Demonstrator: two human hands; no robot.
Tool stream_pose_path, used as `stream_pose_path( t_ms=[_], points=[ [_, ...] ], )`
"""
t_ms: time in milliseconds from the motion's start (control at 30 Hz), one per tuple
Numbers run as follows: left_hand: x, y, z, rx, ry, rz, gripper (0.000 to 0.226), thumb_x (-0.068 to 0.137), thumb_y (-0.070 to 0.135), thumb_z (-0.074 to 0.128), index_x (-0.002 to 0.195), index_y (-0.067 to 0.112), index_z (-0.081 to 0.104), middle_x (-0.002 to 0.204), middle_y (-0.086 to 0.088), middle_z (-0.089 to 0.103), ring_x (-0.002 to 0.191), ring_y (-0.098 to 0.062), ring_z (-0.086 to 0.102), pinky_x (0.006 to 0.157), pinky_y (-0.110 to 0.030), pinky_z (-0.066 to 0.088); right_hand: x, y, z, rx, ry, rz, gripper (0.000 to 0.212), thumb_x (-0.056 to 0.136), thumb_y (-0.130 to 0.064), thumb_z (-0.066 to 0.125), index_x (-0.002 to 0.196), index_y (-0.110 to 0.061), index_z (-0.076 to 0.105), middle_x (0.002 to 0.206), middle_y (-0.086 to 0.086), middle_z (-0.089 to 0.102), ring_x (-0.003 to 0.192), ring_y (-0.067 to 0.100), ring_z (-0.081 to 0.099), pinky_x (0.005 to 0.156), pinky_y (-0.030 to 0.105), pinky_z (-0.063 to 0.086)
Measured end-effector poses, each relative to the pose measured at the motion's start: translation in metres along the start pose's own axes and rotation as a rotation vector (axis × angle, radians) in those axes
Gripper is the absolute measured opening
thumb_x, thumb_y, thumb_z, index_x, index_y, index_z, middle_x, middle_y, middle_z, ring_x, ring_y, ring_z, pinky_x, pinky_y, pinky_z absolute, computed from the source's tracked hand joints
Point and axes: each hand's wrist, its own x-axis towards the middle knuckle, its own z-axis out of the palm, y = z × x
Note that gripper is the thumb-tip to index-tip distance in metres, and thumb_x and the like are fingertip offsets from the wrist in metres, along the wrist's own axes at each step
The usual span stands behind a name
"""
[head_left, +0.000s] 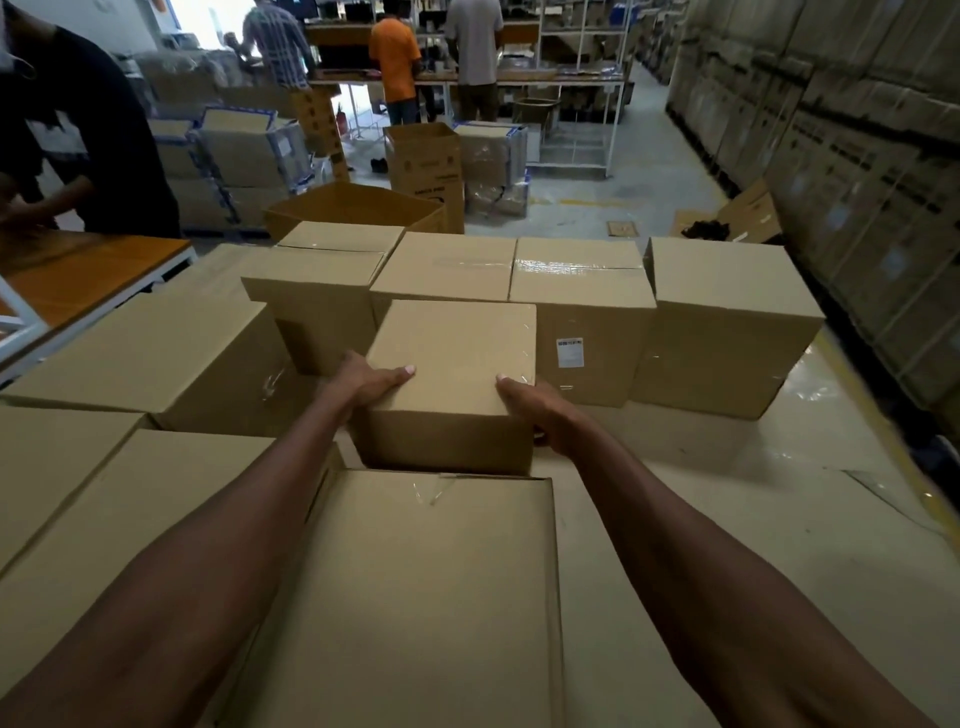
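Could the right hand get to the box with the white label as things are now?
Probably yes, once it lets go: the right hand grips the small box with the left hand, but the labelled box stands just beside it, nothing between them.

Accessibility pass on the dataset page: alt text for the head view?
The left hand and right hand grip a cardboard box by its sides, amid rows of similar taped boxes on a warehouse floor. Behind, three people stand at a workbench; another person leans over an orange table at left.
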Motion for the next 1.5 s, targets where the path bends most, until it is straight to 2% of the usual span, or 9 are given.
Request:
stream_pose_path(
  t_ms=[133,267,367,600,667,867,1067,1267,1500],
  points=[
    [-0.031,0.035,0.034,0.190,-0.110,0.097,0.092,0.087,0.067,0.066,0.144,-0.002,0.049,0.143,-0.020,0.055,0.125,-0.037,0.056,0.098,-0.045,0.049,-0.017,0.017,-0.044,0.027,0.099,0.018,0.081,0.093,-0.067,0.060,0.148,-0.010,0.046,0.144,0.015,0.056,0.121,0.033,0.058,0.098,0.048,0.051],
    [-0.055,0.076,0.076,0.316,-0.253,0.185,0.059,0.098,0.057,0.058,0.106,-0.001,0.067,0.100,-0.019,0.066,0.083,-0.024,0.057,0.077,-0.036,0.045,-0.042,0.041,-0.102,0.039,0.197,0.047,0.074,0.091,-0.070,0.060,0.139,-0.014,0.057,0.132,0.012,0.064,0.117,0.034,0.062,0.105,0.053,0.050],
    [-0.081,0.107,0.112,0.346,-0.312,0.224,0.045,0.100,0.051,0.058,0.086,0.009,0.060,0.081,-0.010,0.057,0.067,-0.018,0.047,0.063,-0.030,0.039,-0.068,0.055,-0.142,0.063,0.278,0.068,0.065,0.093,-0.066,0.061,0.134,-0.016,0.059,0.122,0.008,0.067,0.104,0.028,0.066,0.093,0.046,0.055],
    [-0.139,0.149,0.188,0.396,-0.408,0.274,0.047,0.100,0.048,0.060,0.114,0.003,0.061,0.092,-0.010,0.058,0.076,-0.020,0.051,0.067,-0.031,0.043,-0.118,0.103,-0.215,0.096,0.417,0.121,0.049,0.094,-0.057,0.063,0.123,-0.018,0.064,0.112,0.005,0.071,0.097,0.025,0.069,0.081,0.039,0.056],
    [-0.154,0.156,0.206,0.374,-0.433,0.276,0.048,0.100,0.046,0.061,0.121,0.003,0.059,0.104,-0.012,0.058,0.082,-0.021,0.052,0.075,-0.034,0.045,-0.131,0.115,-0.233,0.105,0.439,0.132,0.049,0.091,-0.057,0.065,0.122,-0.019,0.064,0.112,0.005,0.072,0.097,0.027,0.071,0.084,0.043,0.059],
    [-0.204,0.157,0.248,0.337,-0.394,0.286,0.054,0.100,0.048,0.059,0.127,0.001,0.060,0.112,-0.015,0.063,0.092,-0.026,0.057,0.082,-0.036,0.047,-0.177,0.139,-0.264,0.036,0.477,0.130,0.065,0.092,-0.057,0.062,0.137,-0.010,0.054,0.125,0.011,0.066,0.097,0.027,0.067,0.062,0.032,0.050],
    [-0.238,0.117,0.267,0.077,-0.287,0.256,0.077,0.089,0.054,0.072,0.146,0.009,0.047,0.140,-0.014,0.058,0.122,-0.032,0.057,0.103,-0.048,0.052,-0.216,0.158,-0.251,0.005,0.425,0.090,0.064,0.100,-0.052,0.058,0.144,-0.008,0.045,0.133,0.012,0.059,0.103,0.026,0.061,0.074,0.037,0.049],
    [-0.284,0.070,0.261,-0.084,-0.150,0.241,0.079,0.082,0.051,0.080,0.143,0.012,0.048,0.137,-0.010,0.060,0.127,-0.031,0.057,0.098,-0.047,0.054,-0.248,0.173,-0.223,0.062,0.385,0.038,0.061,0.102,-0.047,0.058,0.148,-0.010,0.042,0.141,0.013,0.056,0.116,0.030,0.058,0.095,0.044,0.053],
    [-0.362,0.030,0.271,-0.186,0.049,0.263,0.079,0.086,0.044,0.079,0.147,0.015,0.038,0.141,-0.012,0.055,0.127,-0.034,0.055,0.087,-0.037,0.046,-0.283,0.204,-0.199,0.107,0.462,-0.035,0.060,0.096,-0.044,0.063,0.146,-0.018,0.044,0.138,0.007,0.060,0.121,0.031,0.058,0.103,0.050,0.052]
  ],
)
